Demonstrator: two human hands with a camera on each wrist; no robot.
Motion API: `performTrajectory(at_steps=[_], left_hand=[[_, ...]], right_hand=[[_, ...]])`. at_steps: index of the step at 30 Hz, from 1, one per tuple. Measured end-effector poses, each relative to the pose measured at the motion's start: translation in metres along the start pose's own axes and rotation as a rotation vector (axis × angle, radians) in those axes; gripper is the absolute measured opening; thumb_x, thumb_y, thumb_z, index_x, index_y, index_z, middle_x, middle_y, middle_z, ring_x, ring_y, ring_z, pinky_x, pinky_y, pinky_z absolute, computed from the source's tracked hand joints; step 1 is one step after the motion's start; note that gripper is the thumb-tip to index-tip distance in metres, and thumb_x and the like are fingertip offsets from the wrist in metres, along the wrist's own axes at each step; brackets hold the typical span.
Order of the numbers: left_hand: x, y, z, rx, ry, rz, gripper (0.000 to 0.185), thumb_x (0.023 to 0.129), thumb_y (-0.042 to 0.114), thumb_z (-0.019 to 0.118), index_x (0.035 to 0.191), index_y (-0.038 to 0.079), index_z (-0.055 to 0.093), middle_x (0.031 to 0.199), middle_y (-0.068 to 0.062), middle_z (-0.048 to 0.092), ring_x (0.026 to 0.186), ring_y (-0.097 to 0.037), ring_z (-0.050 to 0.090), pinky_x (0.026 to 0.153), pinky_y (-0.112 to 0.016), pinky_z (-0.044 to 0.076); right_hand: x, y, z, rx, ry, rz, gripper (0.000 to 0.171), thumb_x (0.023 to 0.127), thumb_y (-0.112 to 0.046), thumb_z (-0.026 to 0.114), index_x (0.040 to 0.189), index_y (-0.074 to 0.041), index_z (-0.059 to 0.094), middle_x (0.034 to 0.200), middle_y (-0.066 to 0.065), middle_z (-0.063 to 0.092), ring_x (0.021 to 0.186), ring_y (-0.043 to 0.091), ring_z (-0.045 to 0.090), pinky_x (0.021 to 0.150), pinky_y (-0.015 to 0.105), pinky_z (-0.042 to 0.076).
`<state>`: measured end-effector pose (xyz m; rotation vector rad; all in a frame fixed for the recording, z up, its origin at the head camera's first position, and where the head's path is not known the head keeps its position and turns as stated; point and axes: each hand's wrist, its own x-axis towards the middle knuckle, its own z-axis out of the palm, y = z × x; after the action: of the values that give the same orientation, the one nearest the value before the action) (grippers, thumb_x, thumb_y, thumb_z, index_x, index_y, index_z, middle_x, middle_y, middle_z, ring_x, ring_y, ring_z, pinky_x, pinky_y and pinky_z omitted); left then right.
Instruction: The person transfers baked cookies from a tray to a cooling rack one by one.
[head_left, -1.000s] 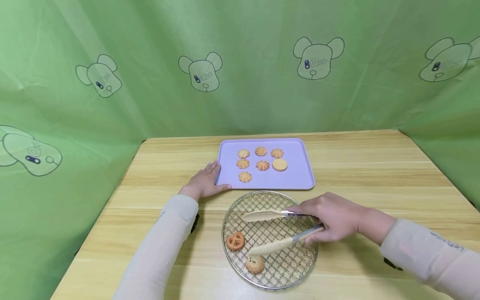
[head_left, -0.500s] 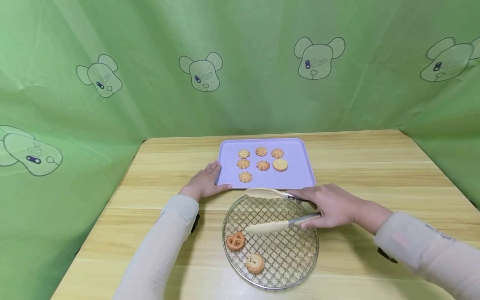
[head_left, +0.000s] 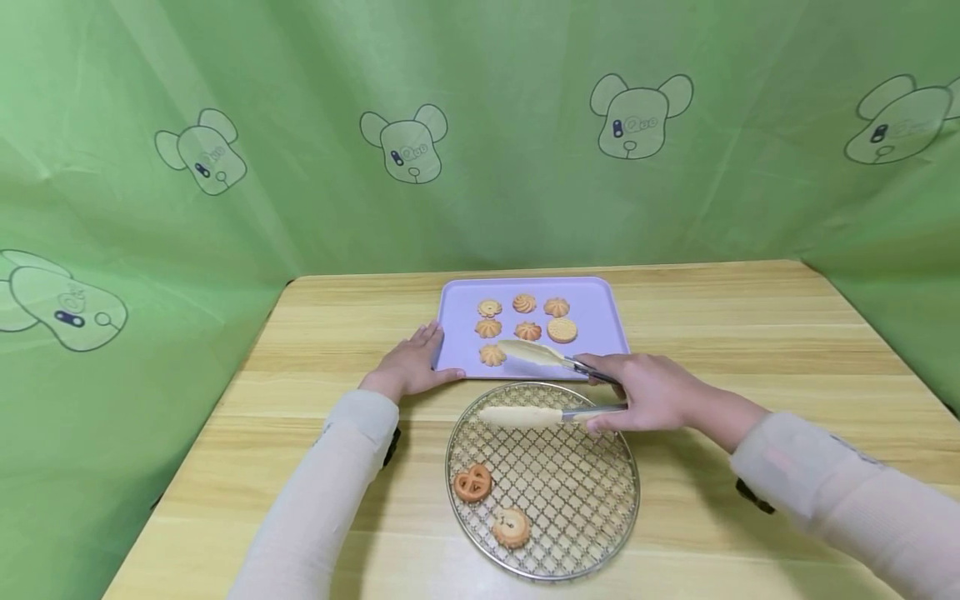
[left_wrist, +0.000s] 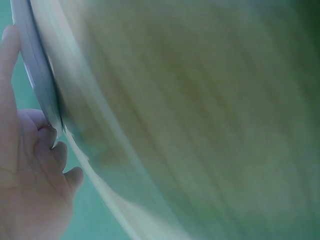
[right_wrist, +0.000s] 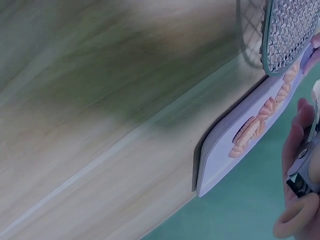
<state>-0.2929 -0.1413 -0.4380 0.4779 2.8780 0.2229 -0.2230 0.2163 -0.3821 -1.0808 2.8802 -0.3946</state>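
My right hand [head_left: 651,389] grips a pair of tongs [head_left: 521,417] with cream tips. The tong arms are spread and hold nothing between them. One tip passes over the front of the lilac tray [head_left: 457,292], beside the nearest flower-shaped cookie [head_left: 492,355]; the other is above the round wire rack [head_left: 555,500]. My left hand [head_left: 408,364] rests at the tray's left edge, its thumb along the front-left corner. Several cookies lie on the tray, including a round patterned one [head_left: 562,331]. On the rack are a pretzel-shaped cookie [head_left: 472,482] and a round cookie [head_left: 512,527].
The tray and rack stand close together on a wooden table [head_left: 337,304], the tray farther back. A green curtain [head_left: 517,208] with bear-head drawings hangs behind the table and along its sides. In the right wrist view, the rack [right_wrist: 290,35] appears beside the tray [right_wrist: 215,170].
My right hand has moved the spread tongs away from me, from over the rack until one tip reaches above the tray. My left hand stays at the tray's edge, and the cookies have not moved.
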Motion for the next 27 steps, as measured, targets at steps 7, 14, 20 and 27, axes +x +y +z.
performTrajectory(at_steps=[7,14,20,27], left_hand=[[0.0,0.0,0.0,0.001,0.002,0.0,0.099,0.087,0.071,0.043,0.152,0.003,0.01,0.158,-0.01,0.003,0.144,-0.026,0.007,0.115,-0.044,0.015],[-0.001,0.0,0.0,0.0,0.001,0.0,0.101,0.086,0.072,0.042,0.152,0.004,0.01,0.158,-0.01,0.004,0.144,-0.026,0.007,0.115,-0.043,0.015],[-0.001,0.001,-0.002,0.001,0.002,0.001,0.102,0.085,0.074,0.042,0.152,0.003,0.011,0.158,-0.011,0.006,0.144,-0.026,0.007,0.115,-0.043,0.015],[-0.001,0.001,-0.002,0.006,-0.002,-0.001,0.1,0.086,0.072,0.043,0.152,0.004,0.01,0.158,-0.011,0.005,0.144,-0.026,0.007,0.115,-0.043,0.015]], right_hand=[[0.01,0.002,0.001,-0.016,0.02,0.057,0.099,0.073,-0.068,0.067,0.141,-0.001,0.043,0.107,0.012,0.066,0.071,0.015,0.056,0.061,0.036,0.051],[0.021,0.002,0.005,-0.033,0.026,0.106,0.098,0.074,-0.069,0.066,0.144,-0.006,0.041,0.122,0.019,0.061,0.095,0.032,0.063,0.073,0.048,0.054],[0.03,0.001,0.004,-0.028,0.022,0.137,0.094,0.074,-0.064,0.068,0.142,-0.003,0.044,0.114,0.015,0.065,0.07,0.021,0.059,0.053,0.036,0.05],[0.039,0.001,0.004,-0.066,0.018,0.182,0.087,0.078,-0.063,0.066,0.139,-0.004,0.048,0.113,0.017,0.066,0.083,0.03,0.065,0.054,0.039,0.052]])
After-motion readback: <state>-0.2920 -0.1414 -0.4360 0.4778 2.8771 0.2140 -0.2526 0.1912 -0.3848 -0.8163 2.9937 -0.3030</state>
